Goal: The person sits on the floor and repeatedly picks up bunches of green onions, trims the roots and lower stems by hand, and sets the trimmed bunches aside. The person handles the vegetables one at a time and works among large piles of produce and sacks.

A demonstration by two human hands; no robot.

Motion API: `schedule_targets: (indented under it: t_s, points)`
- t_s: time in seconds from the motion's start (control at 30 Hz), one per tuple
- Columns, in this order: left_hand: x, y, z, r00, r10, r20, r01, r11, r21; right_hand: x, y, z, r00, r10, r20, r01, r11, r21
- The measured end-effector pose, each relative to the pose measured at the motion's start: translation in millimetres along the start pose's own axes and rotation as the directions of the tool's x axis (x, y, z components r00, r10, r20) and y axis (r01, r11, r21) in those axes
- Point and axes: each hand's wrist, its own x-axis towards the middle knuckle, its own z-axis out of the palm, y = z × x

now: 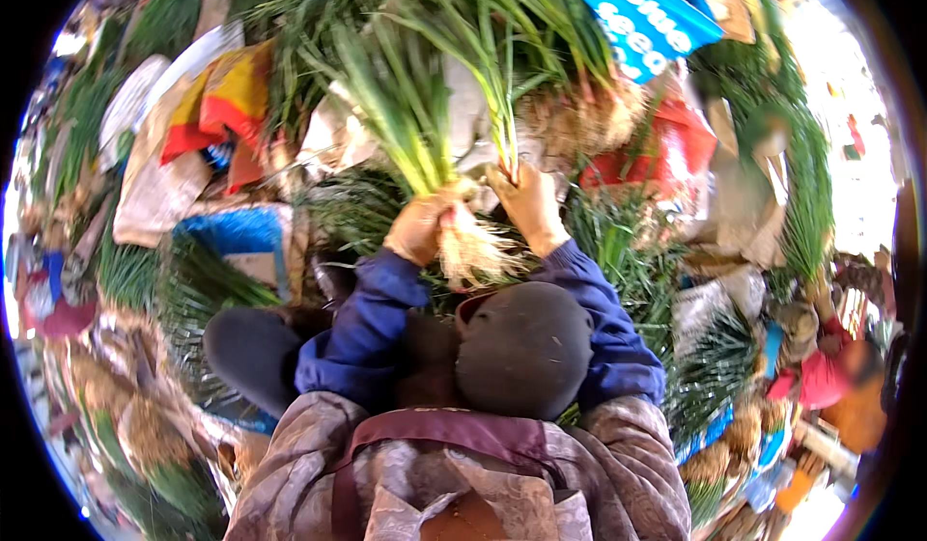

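My left hand (425, 224) is wrapped round the lower stems of a bunch of green onions (410, 150). Their leaves fan upward and away, and pale stringy roots (473, 249) hang below the fist. Close beside it on the right, my right hand (529, 203) pinches a thin green onion stalk (504, 107) near its base; whether it is one stalk or two, I cannot tell. Just beyond the right hand lies a larger heap of green onions (584, 116) with tangled roots facing me. Loose green trimmings (618, 232) surround both wrists.
A blue printed bag (652, 20) and a red sack (657, 150) lie at the far right. Yellow-red sacking (232, 97) is at the left, above a blue-lined container (232, 232). More onion piles ring me. A person in red (830, 372) is at the right.
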Motion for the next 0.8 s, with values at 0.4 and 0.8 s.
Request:
schedule_targets:
  t_s: [0.4,0.8]
  points:
    - [-5.1,-11.2,-11.0,0.984,0.086,0.156,-0.038,0.958,-0.285,37.3,84.1,11.6,0.804,0.278,0.525,-0.335,0.942,0.013]
    - [-16.9,-28.0,-26.0,0.987,0.154,0.037,-0.149,0.981,-0.125,20.9,29.3,57.0,0.934,0.1,0.344,-0.355,0.139,0.924]
